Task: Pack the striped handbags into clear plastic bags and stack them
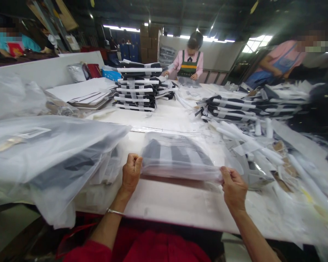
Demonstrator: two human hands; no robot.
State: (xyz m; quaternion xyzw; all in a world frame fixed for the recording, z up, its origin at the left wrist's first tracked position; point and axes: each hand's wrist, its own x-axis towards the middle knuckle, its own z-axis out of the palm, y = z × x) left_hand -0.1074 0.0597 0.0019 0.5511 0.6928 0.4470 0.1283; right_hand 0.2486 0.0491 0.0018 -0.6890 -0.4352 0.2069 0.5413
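Note:
A clear plastic bag (180, 170) with a dark, folded item (177, 151) inside lies on the white table before me. Pale strips run across the dark item, and faint print shows on the bag's upper face. My left hand (131, 173) is closed on the bag's near left corner. At the opposite corner, my right hand (233, 187) pinches the plastic between thumb and fingers. The bag's near edge is stretched between both hands. What exactly the dark item is cannot be made out through the plastic.
Large filled plastic bags (57, 156) crowd the left side. Behind stands a stack of dark items with white tubes (138, 87); another stack (232, 107) sits back right, near loose white foam tubes (248, 142). A person in a striped apron (190, 65) works across the table (175, 203).

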